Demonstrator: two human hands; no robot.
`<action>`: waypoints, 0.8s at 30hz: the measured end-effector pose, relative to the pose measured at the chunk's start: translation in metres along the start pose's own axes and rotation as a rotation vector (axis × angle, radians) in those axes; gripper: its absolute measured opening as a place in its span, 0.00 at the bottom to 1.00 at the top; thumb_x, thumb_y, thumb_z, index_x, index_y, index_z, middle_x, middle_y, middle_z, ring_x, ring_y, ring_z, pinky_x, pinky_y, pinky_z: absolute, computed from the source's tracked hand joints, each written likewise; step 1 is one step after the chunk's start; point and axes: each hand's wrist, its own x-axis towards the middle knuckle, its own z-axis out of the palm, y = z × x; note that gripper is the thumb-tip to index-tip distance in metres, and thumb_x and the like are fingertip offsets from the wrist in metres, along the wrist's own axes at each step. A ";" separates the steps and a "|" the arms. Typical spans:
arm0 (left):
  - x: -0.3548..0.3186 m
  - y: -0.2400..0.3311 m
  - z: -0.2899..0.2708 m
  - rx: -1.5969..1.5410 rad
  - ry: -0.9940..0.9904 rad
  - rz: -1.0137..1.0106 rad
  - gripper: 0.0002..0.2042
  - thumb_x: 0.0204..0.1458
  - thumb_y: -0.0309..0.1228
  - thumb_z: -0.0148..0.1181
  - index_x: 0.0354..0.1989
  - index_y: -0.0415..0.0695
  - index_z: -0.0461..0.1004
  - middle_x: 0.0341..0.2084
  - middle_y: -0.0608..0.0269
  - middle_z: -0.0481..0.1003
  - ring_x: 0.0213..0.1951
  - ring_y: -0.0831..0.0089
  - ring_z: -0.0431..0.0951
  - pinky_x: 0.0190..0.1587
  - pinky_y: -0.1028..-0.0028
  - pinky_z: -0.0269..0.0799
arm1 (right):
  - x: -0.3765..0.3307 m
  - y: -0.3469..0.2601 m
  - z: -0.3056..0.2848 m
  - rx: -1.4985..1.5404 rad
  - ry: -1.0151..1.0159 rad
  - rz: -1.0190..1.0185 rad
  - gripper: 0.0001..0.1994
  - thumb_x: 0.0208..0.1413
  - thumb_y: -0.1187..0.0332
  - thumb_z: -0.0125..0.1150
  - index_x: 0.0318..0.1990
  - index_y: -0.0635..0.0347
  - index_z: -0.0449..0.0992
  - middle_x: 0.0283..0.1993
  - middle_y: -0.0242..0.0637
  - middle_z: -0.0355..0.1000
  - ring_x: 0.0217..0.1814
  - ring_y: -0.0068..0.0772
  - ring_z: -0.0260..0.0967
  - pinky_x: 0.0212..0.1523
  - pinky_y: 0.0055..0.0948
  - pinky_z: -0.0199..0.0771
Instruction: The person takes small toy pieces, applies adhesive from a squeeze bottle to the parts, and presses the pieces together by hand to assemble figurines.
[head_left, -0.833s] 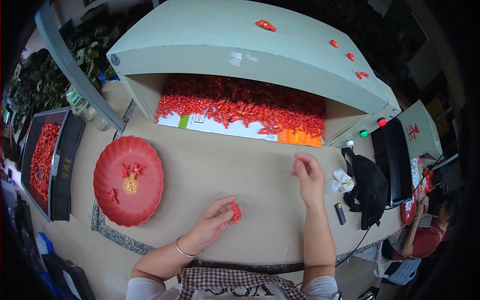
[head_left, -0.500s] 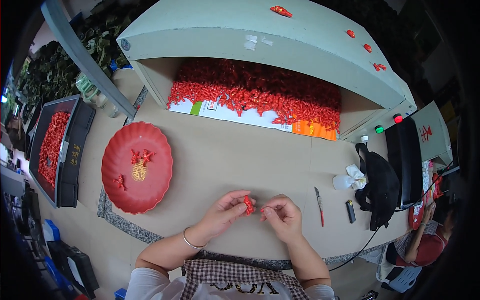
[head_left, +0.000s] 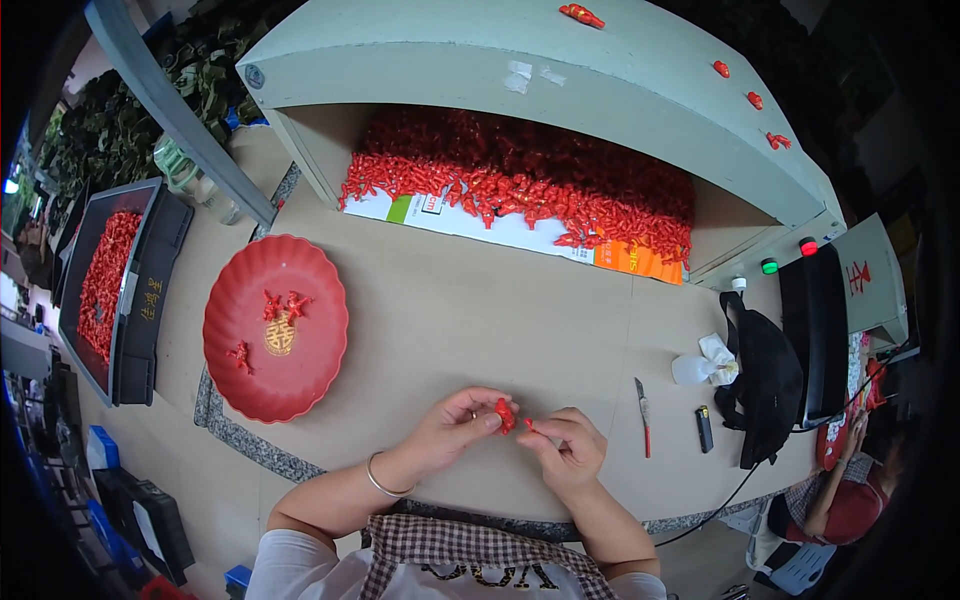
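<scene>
Over the near middle of the table, my left hand [head_left: 452, 428] pinches a small glossy red plastic figure part [head_left: 505, 414] between thumb and fingers. Just to its right, my right hand [head_left: 572, 452] grips a tiny red piece [head_left: 529, 424] at the fingertips, close to the figure part; whether the two touch I cannot tell. At the left lies a red scalloped plate [head_left: 290, 382] with a gold emblem. Three small red figures [head_left: 294, 305] rest in it, two of them close together.
Beyond my hands, a pale green cabinet [head_left: 430, 78] holds a heap of red parts [head_left: 520, 200]. A grey bin [head_left: 140, 340] of red pieces stands left. To the right lie a craft knife [head_left: 643, 415], a dark lighter [head_left: 704, 428], a small bottle [head_left: 690, 369] and a black bag [head_left: 768, 380].
The view has shifted slightly. My left hand has turned the red figure part a little, and more of the tiny piece shows at my right fingertips. Both hands keep their holds.
</scene>
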 end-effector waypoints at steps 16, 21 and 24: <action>-0.001 0.004 0.002 0.311 0.065 0.179 0.10 0.51 0.21 0.51 0.42 0.40 0.70 0.38 0.62 0.71 0.39 0.78 0.71 0.41 0.79 0.68 | -0.006 0.015 0.020 -0.040 0.028 0.034 0.11 0.30 0.73 0.71 0.25 0.58 0.75 0.27 0.30 0.69 0.28 0.28 0.62 0.27 0.23 0.61; -0.003 0.003 0.001 0.268 0.081 0.148 0.10 0.50 0.21 0.52 0.42 0.40 0.70 0.35 0.63 0.71 0.38 0.79 0.71 0.40 0.80 0.68 | -0.002 0.011 0.015 -0.069 -0.057 0.019 0.10 0.32 0.74 0.69 0.26 0.58 0.75 0.29 0.32 0.70 0.30 0.29 0.63 0.28 0.24 0.63; -0.003 0.001 0.003 0.246 0.068 0.141 0.10 0.50 0.20 0.52 0.42 0.40 0.70 0.35 0.63 0.71 0.38 0.78 0.71 0.40 0.80 0.68 | -0.002 0.005 0.010 -0.109 -0.049 -0.003 0.10 0.33 0.75 0.68 0.27 0.58 0.76 0.28 0.32 0.70 0.30 0.29 0.63 0.29 0.24 0.63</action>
